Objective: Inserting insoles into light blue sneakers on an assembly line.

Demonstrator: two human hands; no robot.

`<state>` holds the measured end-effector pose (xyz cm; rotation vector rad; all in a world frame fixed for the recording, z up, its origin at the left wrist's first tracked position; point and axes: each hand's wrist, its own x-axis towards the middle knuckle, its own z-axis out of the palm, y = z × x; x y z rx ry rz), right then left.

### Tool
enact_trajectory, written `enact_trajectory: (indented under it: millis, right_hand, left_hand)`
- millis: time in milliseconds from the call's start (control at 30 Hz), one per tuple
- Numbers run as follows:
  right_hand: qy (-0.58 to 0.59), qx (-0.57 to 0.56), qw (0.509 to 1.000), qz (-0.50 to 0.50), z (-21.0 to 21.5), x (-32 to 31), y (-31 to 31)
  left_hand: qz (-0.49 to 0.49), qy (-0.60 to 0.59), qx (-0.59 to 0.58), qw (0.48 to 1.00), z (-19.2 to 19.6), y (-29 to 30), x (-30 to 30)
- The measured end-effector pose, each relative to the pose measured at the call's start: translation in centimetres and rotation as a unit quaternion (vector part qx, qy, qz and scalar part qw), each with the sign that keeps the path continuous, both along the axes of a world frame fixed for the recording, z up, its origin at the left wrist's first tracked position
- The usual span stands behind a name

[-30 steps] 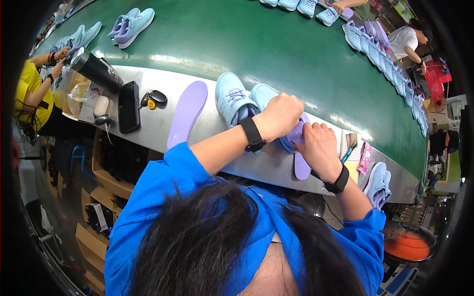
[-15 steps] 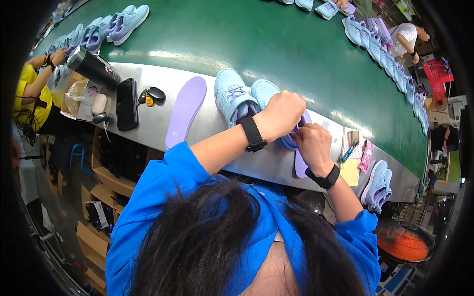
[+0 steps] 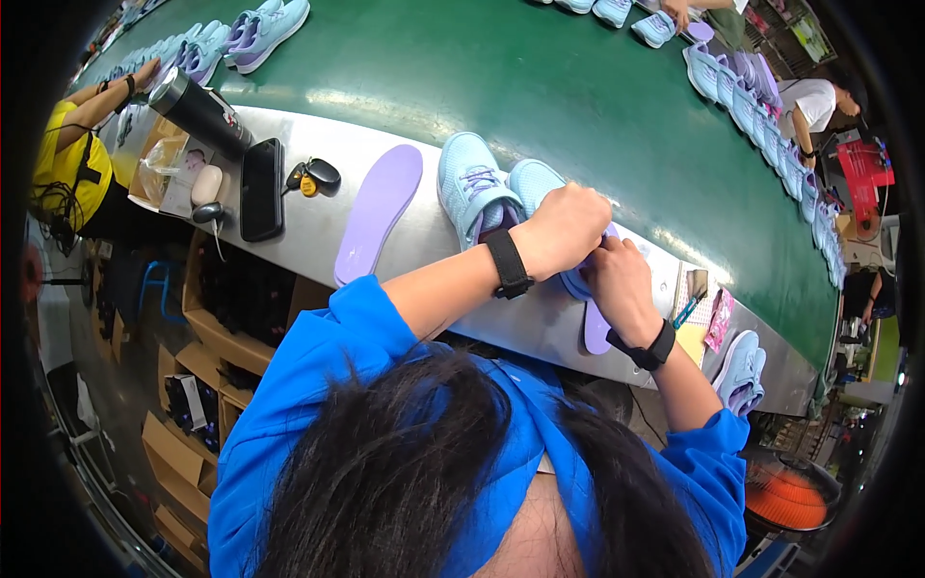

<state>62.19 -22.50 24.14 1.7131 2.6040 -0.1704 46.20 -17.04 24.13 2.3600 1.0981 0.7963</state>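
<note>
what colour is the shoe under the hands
The shoe is light blue at its visible toe, best in the head view.

Your left hand (image 3: 570, 229) covers the rear of the shoe (image 3: 535, 180) beneath it, so you cannot tell what its tucked-under fingers grip. Your right hand (image 3: 621, 287) hides part of a lilac insole (image 3: 596, 329). Your right sleeve (image 3: 711, 460) blocks one side of the orange fan (image 3: 785, 493); the upper edge crops several shoes (image 3: 576, 5) and the co-worker whose hand (image 3: 677, 13) shows there.
</note>
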Motion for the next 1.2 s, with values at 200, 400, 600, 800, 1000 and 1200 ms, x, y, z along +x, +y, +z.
enact_trajectory:
  millis: [200, 400, 600, 800, 1000, 1200]
  right_hand:
    - [0.045, -0.03, 0.998, -0.023, 0.6, 0.5, 0.4]
    - [-0.023, -0.053, 0.998, -0.018, 1.7, -0.2, 0.5]
    - [-0.003, -0.057, 0.996, -0.071, 2.3, 0.8, 1.7]
    - [0.036, -0.197, 0.976, -0.087, -0.1, 2.0, 3.6]
    - [0.031, -0.158, 0.982, -0.101, -0.8, 2.2, 4.7]
    - [0.039, -0.122, 0.985, -0.112, -1.2, 2.1, 5.0]
  left_hand:
    - [-0.009, 0.0, -0.009, 1.0, 0.0, 0.3, 0.0]
    - [-0.003, -0.016, 0.001, 1.0, -0.2, 0.4, 0.0]
    - [-0.005, -0.018, 0.003, 1.0, -0.5, 0.5, -0.1]
    - [-0.008, -0.018, -0.001, 1.0, -0.5, 0.5, 0.0]
    - [-0.01, -0.005, -0.005, 1.0, -0.2, 0.5, -0.1]
    - [-0.017, 0.001, -0.002, 1.0, 0.0, 0.3, -0.2]
